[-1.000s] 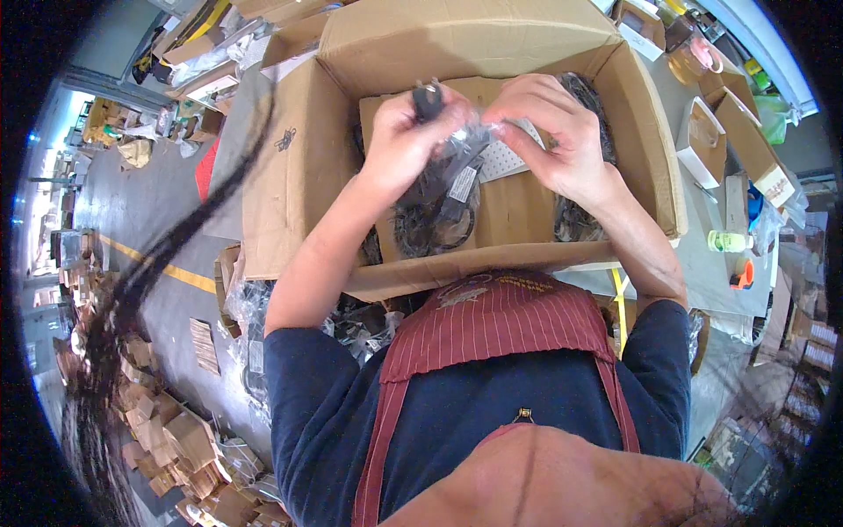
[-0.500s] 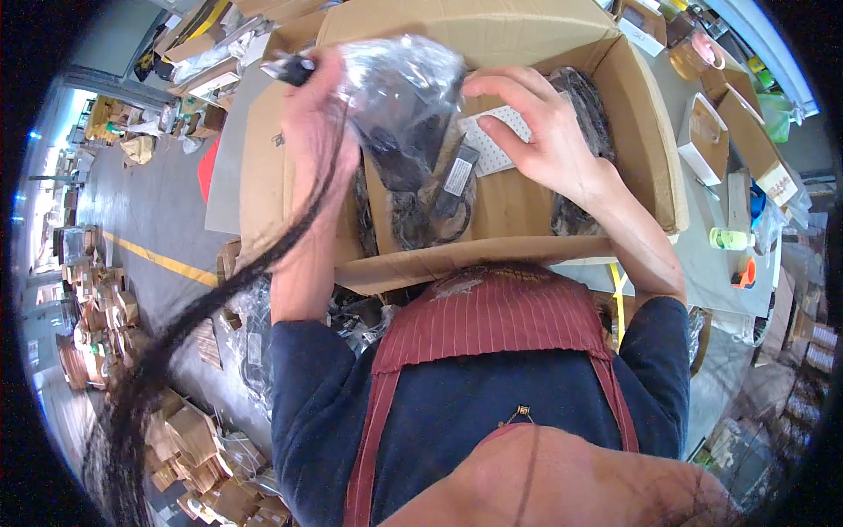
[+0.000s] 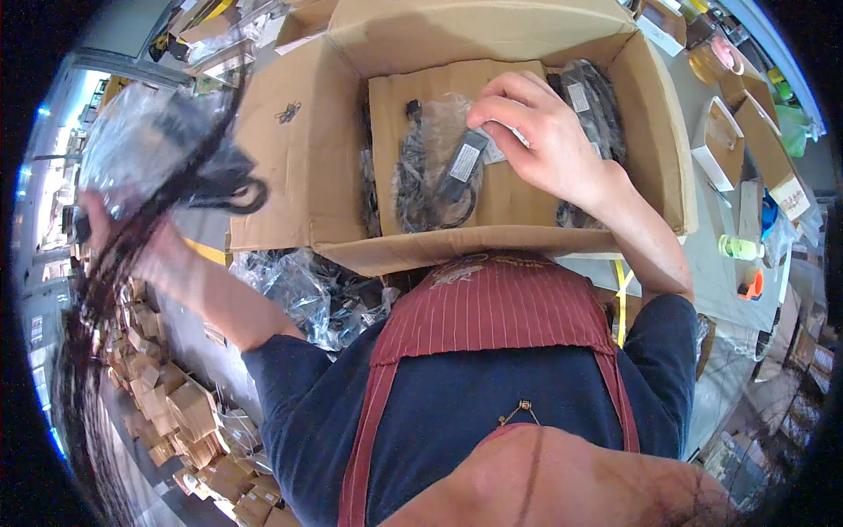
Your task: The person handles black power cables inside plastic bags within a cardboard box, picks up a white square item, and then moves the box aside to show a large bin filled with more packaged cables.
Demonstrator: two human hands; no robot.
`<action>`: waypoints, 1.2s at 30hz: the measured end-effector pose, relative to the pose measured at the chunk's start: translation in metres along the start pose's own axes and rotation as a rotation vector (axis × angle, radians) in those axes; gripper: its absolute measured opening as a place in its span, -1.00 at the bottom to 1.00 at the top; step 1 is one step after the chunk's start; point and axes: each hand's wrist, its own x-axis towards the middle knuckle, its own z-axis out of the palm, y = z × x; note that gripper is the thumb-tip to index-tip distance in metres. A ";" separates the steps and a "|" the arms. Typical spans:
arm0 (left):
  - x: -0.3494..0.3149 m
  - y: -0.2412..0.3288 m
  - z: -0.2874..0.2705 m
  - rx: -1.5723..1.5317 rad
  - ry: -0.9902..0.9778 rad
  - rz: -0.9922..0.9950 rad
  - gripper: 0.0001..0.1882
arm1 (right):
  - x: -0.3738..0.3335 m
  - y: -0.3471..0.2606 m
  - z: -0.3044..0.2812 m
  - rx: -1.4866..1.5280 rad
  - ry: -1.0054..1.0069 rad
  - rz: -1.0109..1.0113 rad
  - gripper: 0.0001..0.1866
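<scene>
At the far left, my left hand (image 3: 123,233), blurred by motion, grips a clear plastic bag (image 3: 136,145) with black cable in it. A loop of black cable (image 3: 241,195) hangs from the bag beside the box flap. My right hand (image 3: 549,140) is over the open cardboard box (image 3: 342,132), its fingers curled with the thumb close to the forefinger. Their tips meet the upper end of a black power adapter (image 3: 461,167) with a white label, lying in a clear bag. A white piece (image 3: 494,151) shows under the fingers; whether they pinch it is hidden. Coiled black cable (image 3: 411,167) lies beside the adapter.
More bagged black cables (image 3: 588,105) stand along the box's right side. A grey table (image 3: 702,237) to the right holds a white tray (image 3: 718,145), a green bottle (image 3: 740,248) and an orange tape roll (image 3: 751,284). Plastic-wrapped items (image 3: 299,285) sit below the box; cartons (image 3: 189,408) pile at lower left.
My left hand has carried the bag of cable out of the box to the far left. My right hand stays over the box, its fingers lower and more curled by the adapter.
</scene>
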 end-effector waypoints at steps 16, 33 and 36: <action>-0.059 0.037 -0.033 -0.004 0.167 -0.092 -0.73 | 0.002 0.001 -0.003 0.893 -0.138 0.434 -0.79; -0.146 0.011 0.080 -0.003 -0.362 -0.250 -0.82 | 0.000 -0.006 -0.008 0.838 -0.104 0.464 -0.84; -0.152 0.007 0.090 0.082 -0.411 -0.276 -0.84 | -0.001 -0.007 -0.005 0.814 -0.097 0.439 -0.85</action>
